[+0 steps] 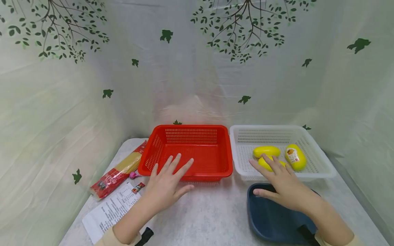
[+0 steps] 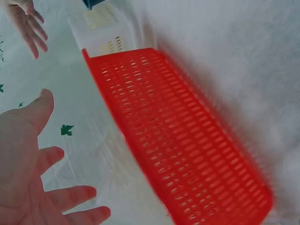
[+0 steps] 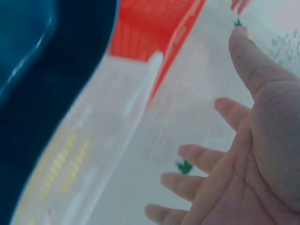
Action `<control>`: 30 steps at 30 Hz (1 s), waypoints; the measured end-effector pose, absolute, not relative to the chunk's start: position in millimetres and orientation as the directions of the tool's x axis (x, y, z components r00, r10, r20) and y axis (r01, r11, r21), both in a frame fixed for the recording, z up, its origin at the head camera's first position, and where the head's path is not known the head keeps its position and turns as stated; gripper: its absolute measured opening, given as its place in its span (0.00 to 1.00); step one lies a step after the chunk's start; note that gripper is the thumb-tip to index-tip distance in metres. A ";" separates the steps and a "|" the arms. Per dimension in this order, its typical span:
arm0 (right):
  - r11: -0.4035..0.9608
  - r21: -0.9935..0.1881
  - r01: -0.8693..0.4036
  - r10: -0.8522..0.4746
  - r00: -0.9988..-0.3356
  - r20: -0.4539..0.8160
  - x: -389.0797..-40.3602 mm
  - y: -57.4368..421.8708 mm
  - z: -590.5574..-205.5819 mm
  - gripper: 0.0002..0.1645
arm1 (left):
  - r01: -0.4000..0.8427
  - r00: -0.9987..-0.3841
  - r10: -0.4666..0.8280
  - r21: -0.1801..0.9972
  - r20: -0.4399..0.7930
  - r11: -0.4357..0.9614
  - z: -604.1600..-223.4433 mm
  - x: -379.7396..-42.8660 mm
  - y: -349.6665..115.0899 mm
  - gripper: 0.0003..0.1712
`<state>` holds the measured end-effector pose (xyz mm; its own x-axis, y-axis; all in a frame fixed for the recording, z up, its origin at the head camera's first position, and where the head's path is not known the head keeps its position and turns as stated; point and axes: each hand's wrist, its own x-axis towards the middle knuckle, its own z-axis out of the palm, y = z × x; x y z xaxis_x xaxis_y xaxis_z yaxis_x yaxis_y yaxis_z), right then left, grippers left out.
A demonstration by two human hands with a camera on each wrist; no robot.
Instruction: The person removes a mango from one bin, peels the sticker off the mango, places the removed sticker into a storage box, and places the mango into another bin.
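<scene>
My left hand (image 1: pixel 167 186) is held with fingers spread in front of the red basket (image 1: pixel 197 177), holding nothing. In the left wrist view its fingers (image 2: pixel 77 197) are apart from the basket's wall. My right hand (image 1: pixel 284 186), also spread and holding nothing, is above the dark blue tray (image 1: pixel 258 222), with its fingertips overlapping the white basket (image 1: pixel 320 167) in the head view. Inside that basket lie yellow egg-shaped things: one (image 1: pixel 266 151) at the back, another (image 1: pixel 266 163) partly hidden by my fingers, and a third (image 1: pixel 296 157) with a label.
Left of the red basket lies a red and yellow noodle-like packet (image 1: pixel 118 174). Beside it are a small pink wrapped item (image 1: pixel 134 175), a small red packet (image 1: pixel 138 187) and a printed sheet (image 1: pixel 107 215). A leaf-patterned curtain (image 1: pixel 197 85) surrounds the table (image 1: pixel 197 218).
</scene>
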<state>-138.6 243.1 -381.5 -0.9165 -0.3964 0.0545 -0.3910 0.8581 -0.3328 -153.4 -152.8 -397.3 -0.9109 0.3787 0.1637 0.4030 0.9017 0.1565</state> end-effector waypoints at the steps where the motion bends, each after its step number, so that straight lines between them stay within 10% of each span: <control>1: 0.854 -0.332 -0.400 -0.400 -0.914 0.072 -140.1 248.7 -380.1 0.54 | 0.409 -0.908 0.383 0.162 0.169 0.898 -394.8 -155.3 -151.9 0.53; 30: 0.870 -0.446 -0.212 -0.220 -0.975 0.033 -193.7 430.3 -406.2 0.45 | 0.500 -0.849 0.527 0.340 0.014 0.797 -318.4 -249.2 -88.0 0.40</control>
<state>-193.7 430.3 -406.2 -0.9748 -0.2205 0.0327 -0.2117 0.8698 -0.4458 -249.2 -88.0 -318.4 -0.8495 0.5275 0.0141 0.5003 0.7965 0.3396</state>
